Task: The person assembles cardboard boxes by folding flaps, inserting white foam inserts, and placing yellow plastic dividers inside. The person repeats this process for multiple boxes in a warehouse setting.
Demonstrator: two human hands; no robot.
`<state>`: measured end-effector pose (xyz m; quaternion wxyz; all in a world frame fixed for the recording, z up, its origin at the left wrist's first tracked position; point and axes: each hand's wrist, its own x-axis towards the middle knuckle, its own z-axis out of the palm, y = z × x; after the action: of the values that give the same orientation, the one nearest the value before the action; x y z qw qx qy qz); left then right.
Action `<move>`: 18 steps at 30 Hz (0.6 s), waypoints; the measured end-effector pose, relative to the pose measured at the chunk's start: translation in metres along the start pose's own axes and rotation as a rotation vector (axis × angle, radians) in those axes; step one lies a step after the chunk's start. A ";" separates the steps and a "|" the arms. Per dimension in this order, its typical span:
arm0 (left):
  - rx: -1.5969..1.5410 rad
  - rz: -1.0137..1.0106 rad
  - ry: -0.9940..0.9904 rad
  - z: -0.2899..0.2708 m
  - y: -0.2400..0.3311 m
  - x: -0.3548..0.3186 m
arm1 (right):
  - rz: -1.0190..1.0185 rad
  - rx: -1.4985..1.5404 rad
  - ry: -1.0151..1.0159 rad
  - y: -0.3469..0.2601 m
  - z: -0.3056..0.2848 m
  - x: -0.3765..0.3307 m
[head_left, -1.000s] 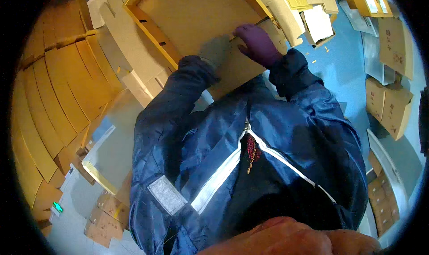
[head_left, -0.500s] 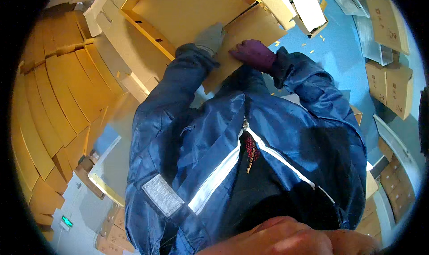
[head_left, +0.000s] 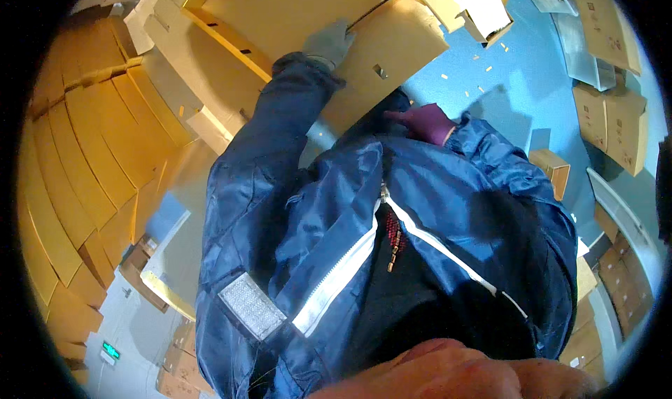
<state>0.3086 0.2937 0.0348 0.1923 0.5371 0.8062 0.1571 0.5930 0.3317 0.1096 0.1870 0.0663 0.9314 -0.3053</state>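
A large open cardboard box (head_left: 294, 14) lies ahead of me, with a broad cardboard flap (head_left: 392, 45) angled toward my body. The flap has a small cut-out near its middle. My left hand (head_left: 329, 43), in a grey glove, rests on the cardboard where the flap meets the box, its fingers stretched out; their tips are partly hard to make out. In a maroon glove, my right hand (head_left: 428, 123) is off the flap, low beside its near edge and in front of my jacket. One finger points left, and nothing shows in it.
Flattened cardboard sheets (head_left: 105, 140) are stacked along the left. A smaller carton with white contents (head_left: 483, 7) stands beyond the flap, over a blue floor (head_left: 455, 73) strewn with small scraps. More cartons (head_left: 609, 126) and a clear plastic bin (head_left: 584, 49) line the right.
My right hand has left the flap and drawn back toward my body, uncovering the cut-out. The left hand stays at nearly the same place on the cardboard.
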 end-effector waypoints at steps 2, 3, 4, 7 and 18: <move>-0.011 0.059 0.059 0.000 0.007 -0.001 | 0.109 0.290 0.033 -0.005 0.012 0.018; -0.023 0.084 0.090 -0.002 0.006 -0.001 | 0.169 0.483 0.103 -0.008 0.020 0.036; -0.027 0.098 0.117 -0.004 0.000 -0.007 | 0.203 0.669 0.176 -0.015 0.029 0.058; -0.004 0.093 0.017 -0.009 -0.002 -0.007 | -0.257 -0.195 0.495 -0.004 0.062 0.110; -0.096 0.169 0.153 0.004 -0.012 -0.011 | 0.012 -0.288 0.377 0.042 0.035 0.097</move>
<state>0.3047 0.2789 0.0277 0.1421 0.5797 0.7618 0.2518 0.5243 0.3456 0.0233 0.0193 0.1002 0.9834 -0.1502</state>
